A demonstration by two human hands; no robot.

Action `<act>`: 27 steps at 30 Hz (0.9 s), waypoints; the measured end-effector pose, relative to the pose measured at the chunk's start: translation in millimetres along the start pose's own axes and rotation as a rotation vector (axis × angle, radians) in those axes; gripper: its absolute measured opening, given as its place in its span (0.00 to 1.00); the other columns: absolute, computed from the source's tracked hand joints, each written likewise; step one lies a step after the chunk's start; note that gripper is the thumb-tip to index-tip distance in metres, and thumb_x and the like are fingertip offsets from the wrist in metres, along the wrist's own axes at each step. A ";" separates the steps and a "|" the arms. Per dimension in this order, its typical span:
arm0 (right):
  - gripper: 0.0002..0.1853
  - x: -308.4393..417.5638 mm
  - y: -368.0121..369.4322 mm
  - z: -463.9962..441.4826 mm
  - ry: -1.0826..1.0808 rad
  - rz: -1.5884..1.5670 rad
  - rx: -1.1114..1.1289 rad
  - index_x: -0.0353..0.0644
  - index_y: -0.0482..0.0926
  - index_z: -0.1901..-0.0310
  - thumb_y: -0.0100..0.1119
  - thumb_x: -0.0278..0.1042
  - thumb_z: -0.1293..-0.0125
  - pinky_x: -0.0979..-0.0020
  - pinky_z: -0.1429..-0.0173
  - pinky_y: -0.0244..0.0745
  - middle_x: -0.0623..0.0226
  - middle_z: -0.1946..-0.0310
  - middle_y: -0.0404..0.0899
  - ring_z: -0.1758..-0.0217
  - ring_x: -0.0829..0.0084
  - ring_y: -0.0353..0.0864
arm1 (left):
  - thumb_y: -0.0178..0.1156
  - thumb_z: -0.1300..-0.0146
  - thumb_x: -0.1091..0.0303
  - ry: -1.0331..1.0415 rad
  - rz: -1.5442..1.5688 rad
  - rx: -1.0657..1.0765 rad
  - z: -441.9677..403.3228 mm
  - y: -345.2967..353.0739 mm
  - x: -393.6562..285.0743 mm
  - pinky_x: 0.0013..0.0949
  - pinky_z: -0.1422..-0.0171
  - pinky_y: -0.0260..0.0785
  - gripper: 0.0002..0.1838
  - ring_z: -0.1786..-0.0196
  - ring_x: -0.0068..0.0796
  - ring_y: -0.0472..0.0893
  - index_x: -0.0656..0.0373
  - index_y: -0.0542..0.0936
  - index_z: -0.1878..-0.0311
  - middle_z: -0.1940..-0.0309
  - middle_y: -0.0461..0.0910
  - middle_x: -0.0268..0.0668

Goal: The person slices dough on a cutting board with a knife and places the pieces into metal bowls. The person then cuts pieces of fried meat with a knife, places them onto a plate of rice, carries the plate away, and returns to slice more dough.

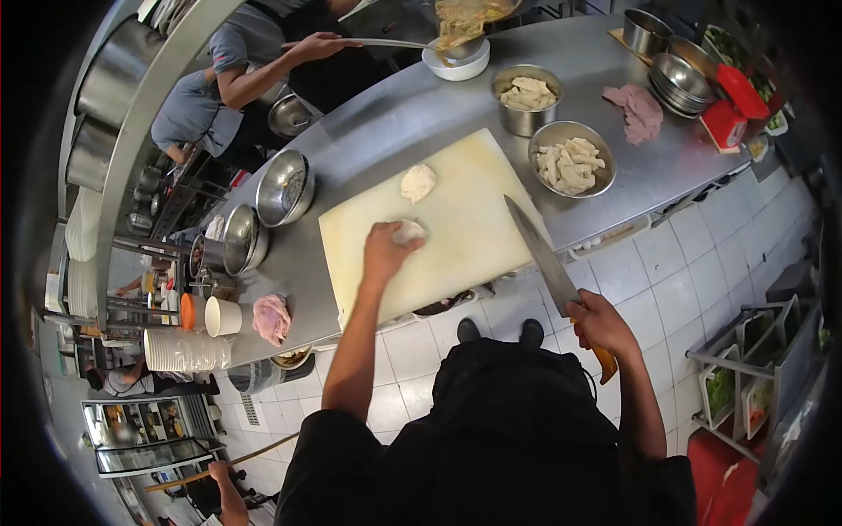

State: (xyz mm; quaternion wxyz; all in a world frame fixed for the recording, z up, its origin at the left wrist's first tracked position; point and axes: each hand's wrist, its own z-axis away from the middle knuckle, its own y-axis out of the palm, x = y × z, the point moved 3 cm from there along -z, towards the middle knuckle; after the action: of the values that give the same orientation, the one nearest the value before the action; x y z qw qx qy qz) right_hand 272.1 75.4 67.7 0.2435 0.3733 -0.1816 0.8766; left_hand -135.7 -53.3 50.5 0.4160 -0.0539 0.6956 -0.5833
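On the pale cutting board (474, 175), my left hand (388, 252) holds a whitish piece of meat (409, 231) between thumb and fingers. A second pale piece (418, 182) lies on the board just beyond it. My right hand (600, 323) is wrapped round the handle of a large knife (545, 256), whose blade points forward and left over the board's right edge. To the right of the board, a metal bowl (608, 180) contains pale strips of meat (570, 165). Behind that bowl stands a deeper metal pot (530, 122) with more pale pieces (528, 93).
Metal bowls (285, 188) and a pink lump of meat (272, 319) sit left of the board. At the right are a pink cloth (636, 112) and a red scale (735, 110). Across the counter, a co-worker's hand (319, 50) holds a long ladle over a white bowl (458, 67).
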 end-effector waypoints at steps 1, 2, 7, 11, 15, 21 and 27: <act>0.13 -1.3 0.3 -3.3 -0.001 -0.015 -0.003 0.36 0.73 0.59 0.51 0.38 0.23 0.69 0.78 0.70 0.68 0.79 0.71 0.83 0.74 0.73 | 0.80 0.50 0.54 -0.031 0.013 -0.039 10.1 14.6 -12.8 0.42 0.37 0.75 0.35 0.44 0.48 0.82 0.67 0.84 0.42 0.43 0.80 0.52; 0.13 -2.9 0.7 -3.4 0.004 -0.033 -0.007 0.36 0.73 0.59 0.51 0.39 0.23 0.69 0.78 0.70 0.68 0.79 0.72 0.83 0.74 0.73 | 0.80 0.48 0.53 -0.062 0.025 -0.072 18.7 27.2 -25.7 0.41 0.39 0.76 0.34 0.46 0.47 0.83 0.67 0.84 0.43 0.44 0.81 0.52; 0.13 10.3 4.0 0.3 0.035 -0.121 -0.005 0.36 0.73 0.58 0.51 0.40 0.23 0.69 0.78 0.69 0.68 0.78 0.71 0.83 0.74 0.72 | 0.77 0.42 0.58 -0.055 0.341 0.133 37.7 53.4 -90.5 0.34 0.49 0.77 0.28 0.55 0.32 0.82 0.64 0.84 0.42 0.47 0.82 0.47; 0.15 15.5 5.0 -7.6 0.028 -0.227 0.024 0.35 0.72 0.54 0.53 0.42 0.23 0.69 0.80 0.68 0.68 0.78 0.71 0.84 0.75 0.70 | 0.72 0.36 0.60 0.015 0.276 0.069 13.2 52.5 -85.9 0.33 0.53 0.78 0.24 0.52 0.34 0.83 0.63 0.83 0.40 0.43 0.80 0.48; 0.18 14.2 6.5 -30.9 -0.004 -0.274 0.076 0.33 0.69 0.50 0.55 0.43 0.24 0.68 0.81 0.67 0.67 0.78 0.71 0.85 0.74 0.70 | 0.65 0.30 0.57 0.197 0.261 -0.321 -20.1 65.1 -110.8 0.46 0.29 0.66 0.26 0.36 0.51 0.74 0.62 0.77 0.34 0.37 0.75 0.54; 0.14 27.3 15.8 -48.9 -0.007 -0.298 0.110 0.37 0.69 0.54 0.53 0.42 0.23 0.67 0.82 0.68 0.67 0.78 0.71 0.84 0.73 0.70 | 0.55 0.24 0.51 0.395 0.063 -0.289 -46.0 108.9 -145.1 0.63 0.20 0.49 0.36 0.23 0.74 0.52 0.56 0.58 0.20 0.24 0.56 0.63; 0.14 23.2 16.7 -56.3 -0.014 -0.304 0.174 0.38 0.69 0.55 0.52 0.43 0.22 0.66 0.82 0.68 0.66 0.77 0.70 0.84 0.73 0.70 | 0.47 0.20 0.47 0.266 -0.010 -0.180 -45.5 117.8 -146.4 0.59 0.16 0.42 0.35 0.18 0.69 0.43 0.53 0.56 0.19 0.20 0.48 0.61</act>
State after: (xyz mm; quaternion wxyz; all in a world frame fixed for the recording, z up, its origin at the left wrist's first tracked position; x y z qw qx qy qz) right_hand 216.8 96.7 45.8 0.3388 0.4223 -0.0482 0.8394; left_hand -21.8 100.5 23.9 0.3111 -0.0168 0.7937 -0.5225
